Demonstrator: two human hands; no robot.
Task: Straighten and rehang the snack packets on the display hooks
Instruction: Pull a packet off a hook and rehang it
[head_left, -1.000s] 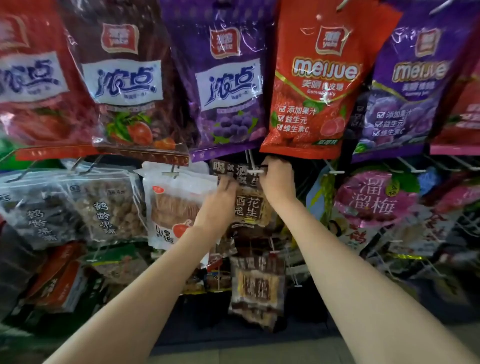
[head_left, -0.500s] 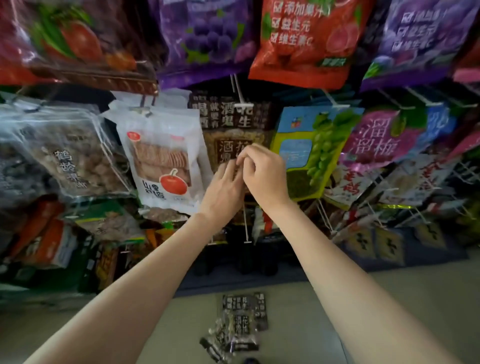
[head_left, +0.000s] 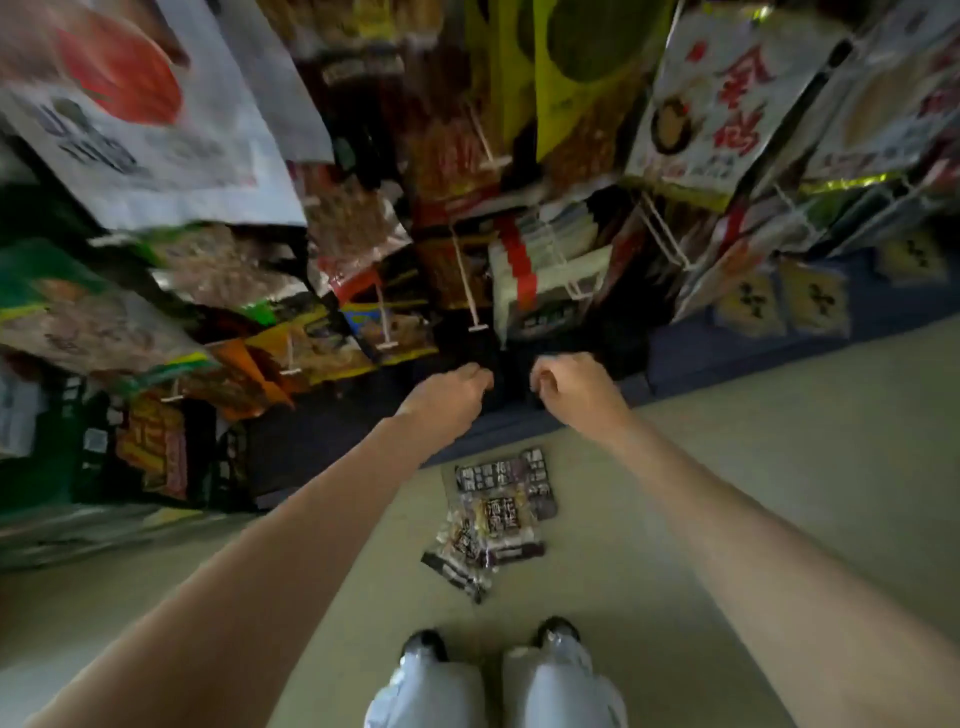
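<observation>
between hangs, retrieval step: dropped peanut packets (head_left: 493, 525) lying in a loose heap on floor (head_left: 779, 467) at 6 o'clock of both hands, just ahead of shoes (head_left: 491, 642), well below the empty hook (head_left: 470, 291) at 12 o'clock. left hand (head_left: 447, 400) and right hand (head_left: 574, 387) loosely curled, holding nothing, apart from each other and from every packet. next probably needs reaching down, pinching one packet by its header and threading it back on hook.

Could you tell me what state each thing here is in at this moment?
Fallen packets: lying in a pile on the floor, not hung.
Left hand: loosely curled, holding nothing.
Right hand: loosely curled, holding nothing.
Display hook: sticking out bare.
White packet: hanging.
</observation>
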